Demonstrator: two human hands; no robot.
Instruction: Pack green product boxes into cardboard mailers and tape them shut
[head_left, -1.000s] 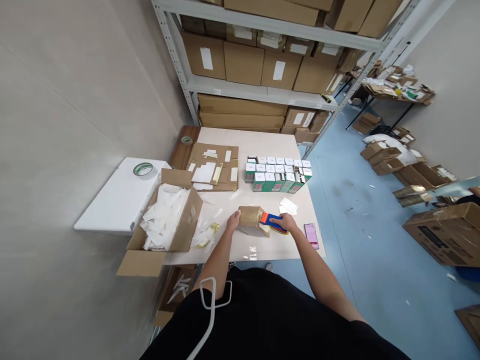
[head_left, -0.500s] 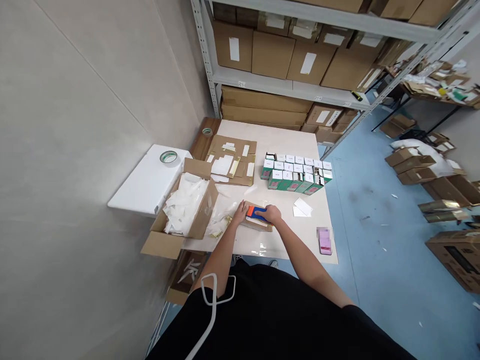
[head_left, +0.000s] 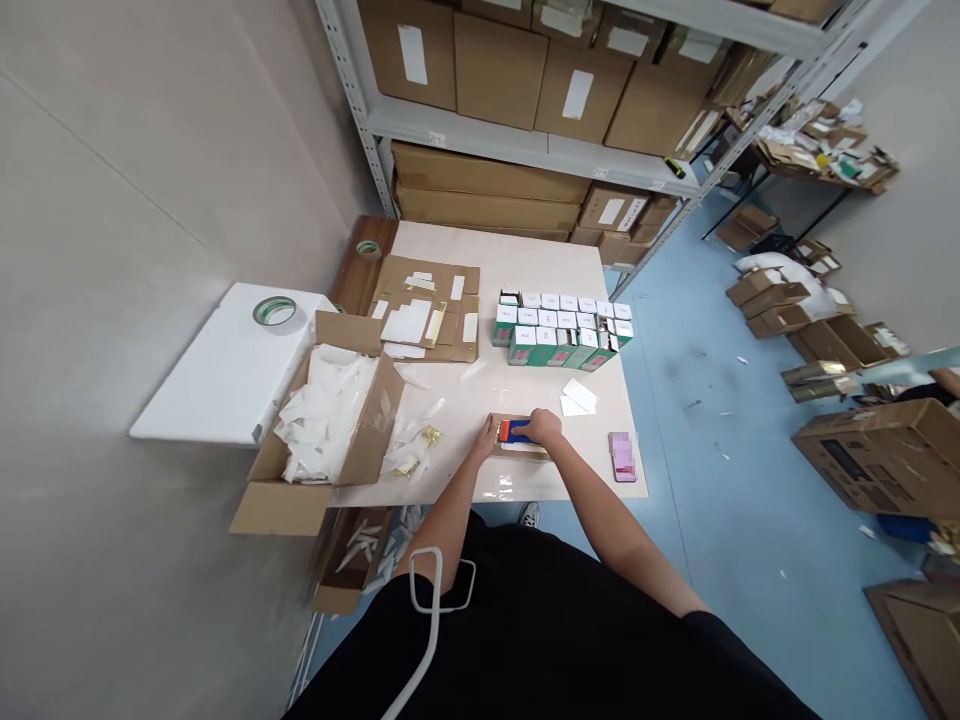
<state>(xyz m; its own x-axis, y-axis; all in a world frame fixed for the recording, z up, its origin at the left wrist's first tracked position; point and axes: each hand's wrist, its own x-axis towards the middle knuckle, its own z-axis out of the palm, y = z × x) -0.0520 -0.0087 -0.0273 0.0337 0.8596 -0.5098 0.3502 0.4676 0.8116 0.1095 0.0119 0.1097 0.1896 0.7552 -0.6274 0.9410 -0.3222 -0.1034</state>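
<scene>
My right hand (head_left: 543, 427) is closed around a blue and orange tape dispenser (head_left: 516, 431), pressed down on top of a small cardboard box (head_left: 529, 453). At the left end of this box my left hand (head_left: 486, 440) grips its side, fingers against the cardboard. A pale label shows in part on the box; the hands cover some of its top. Crumpled clear plastic bags (head_left: 412, 450) lie left of my left hand. Beyond my right hand are white cards (head_left: 579, 397) and rows of green and white boxes (head_left: 562, 335).
An open carton of white packets (head_left: 390, 395) stands at the table's left edge. Flattened cardboard (head_left: 461, 345) lies behind it. A phone (head_left: 622, 457) is near the right edge. Tape rolls (head_left: 274, 311) sit at left. Shelving (head_left: 487, 145) backs the table. Part of a person shows at far right.
The small box has turned to lie nearly level with the table's front edge, both hands moving with it. My view has shifted right, and part of a person has come into sight at right.
</scene>
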